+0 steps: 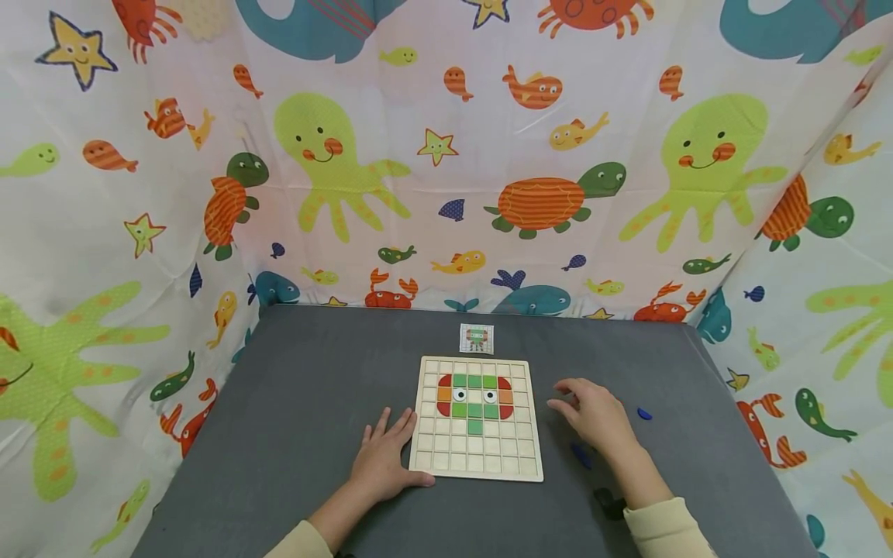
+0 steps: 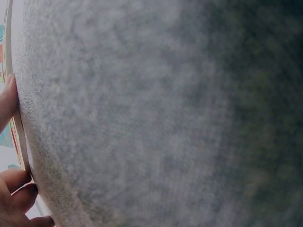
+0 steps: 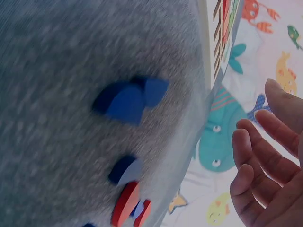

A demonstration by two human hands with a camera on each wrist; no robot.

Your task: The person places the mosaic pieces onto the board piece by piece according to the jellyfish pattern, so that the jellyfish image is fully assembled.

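Observation:
A pale wooden grid board (image 1: 446, 459) lies on the grey table, bearing green, red and orange pieces and two eye pieces (image 1: 459, 394) in a face-like pattern. My left hand (image 1: 382, 459) touches the board's left edge, fingers spread, its thumb by the lower left corner. To the board's right hovers my right hand (image 1: 594, 418), fingers loosely bent and nothing held. Near that hand on the table are blue pieces (image 1: 644, 414). In the right wrist view, rounded blue pieces (image 3: 124, 105) and red pieces (image 3: 125, 203) lie apart from the fingers (image 3: 242, 142).
Just beyond the board lies a small picture card (image 1: 477, 339) with a similar figure. A curtain (image 1: 391, 178) printed with sea animals surrounds the far and side edges of the table (image 1: 335, 364). A dark object (image 1: 608, 504) is by the right wrist.

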